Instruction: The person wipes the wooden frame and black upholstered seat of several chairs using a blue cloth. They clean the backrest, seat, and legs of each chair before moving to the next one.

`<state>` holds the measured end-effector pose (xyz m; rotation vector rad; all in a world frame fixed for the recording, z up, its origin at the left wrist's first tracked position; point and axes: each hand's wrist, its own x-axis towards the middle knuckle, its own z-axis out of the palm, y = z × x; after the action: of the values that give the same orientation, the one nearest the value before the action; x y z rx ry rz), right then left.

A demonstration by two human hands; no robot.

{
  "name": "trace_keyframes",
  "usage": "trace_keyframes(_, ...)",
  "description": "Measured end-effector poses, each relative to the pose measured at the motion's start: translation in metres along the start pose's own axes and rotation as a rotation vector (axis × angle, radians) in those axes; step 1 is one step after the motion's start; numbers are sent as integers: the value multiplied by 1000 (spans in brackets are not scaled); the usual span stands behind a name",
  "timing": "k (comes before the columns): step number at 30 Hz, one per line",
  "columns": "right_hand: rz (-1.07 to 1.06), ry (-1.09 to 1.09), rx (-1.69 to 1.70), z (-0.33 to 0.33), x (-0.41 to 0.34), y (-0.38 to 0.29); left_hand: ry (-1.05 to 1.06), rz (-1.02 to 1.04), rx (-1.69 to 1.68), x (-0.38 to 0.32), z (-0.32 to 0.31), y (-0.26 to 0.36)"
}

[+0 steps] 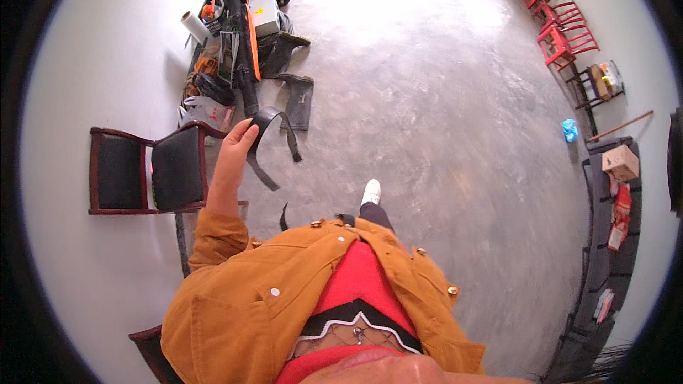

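My left hand is raised at the left, its thumb and fingers pinching a black strap. The strap arches over the hand, and its two loose ends hang above the grey floor. Just beyond the hand, a long black tube with an orange strip lies along a heap of tools. Nearest the hand on the left is a dark wooden chair with a black padded seat. My right hand is out of view.
Black rubber boots and a white box lie by the heap. Along the right wall are red chairs, a blue plastic bag and a dark sofa bearing a cardboard box. A stick leans there.
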<state>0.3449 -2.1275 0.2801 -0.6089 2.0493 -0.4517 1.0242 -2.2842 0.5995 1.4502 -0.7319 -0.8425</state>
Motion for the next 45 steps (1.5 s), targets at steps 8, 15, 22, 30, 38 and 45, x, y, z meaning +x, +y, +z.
trace_keyframes(8,-298,-130,184,95,189,-403,174,-40,-7,191,52,18)
trace_keyframes(15,-637,-257,247,251,278,-730,302,-91,119,399,83,-13)
trace_keyframes(22,-355,-163,-36,285,338,-760,239,-195,36,621,124,-9)
trace_keyframes(30,-15,-84,-258,323,460,-882,126,-310,316,875,173,-26)
trace_keyframes(38,-434,12,-539,468,578,-1276,173,-566,983,1072,223,16)
trace_keyframes(45,-822,-151,-236,685,629,-1617,336,-530,568,1277,204,-39)
